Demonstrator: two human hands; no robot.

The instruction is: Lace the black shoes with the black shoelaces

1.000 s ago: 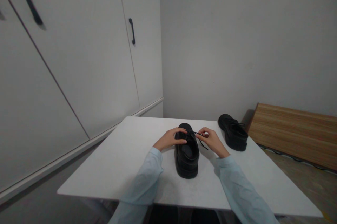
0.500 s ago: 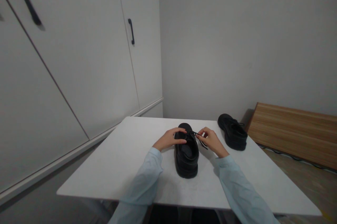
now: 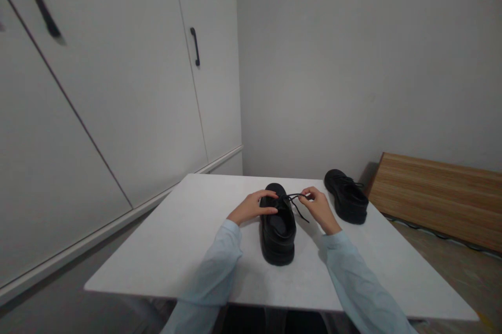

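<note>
A black lace-up shoe [image 3: 277,250] stands on the white table with its toe pointing away from me and its heel towards me. My left hand [image 3: 253,207] reaches over it from the left and holds it by the upper, thumb and fingers around the lacing area. To the right of the shoe, my right hand [image 3: 317,206] pinches a black shoelace [image 3: 294,195] between thumb and fingers. That lace is stretched out sideways from the lacing, while another lace end hangs loose below it. The knot area is partly covered by my left fingers.
A second black shoe [image 3: 350,203] stands at the table's [image 3: 188,229] right back edge. Beyond it, a wood-grain panel [image 3: 439,193] leans by the grey wall. White cabinets [image 3: 117,88] with dark handles rise on the left.
My right hand has moved slightly right and up, drawing the pinched lace out longer and straighter. My left hand and both shoes stay where they were.
</note>
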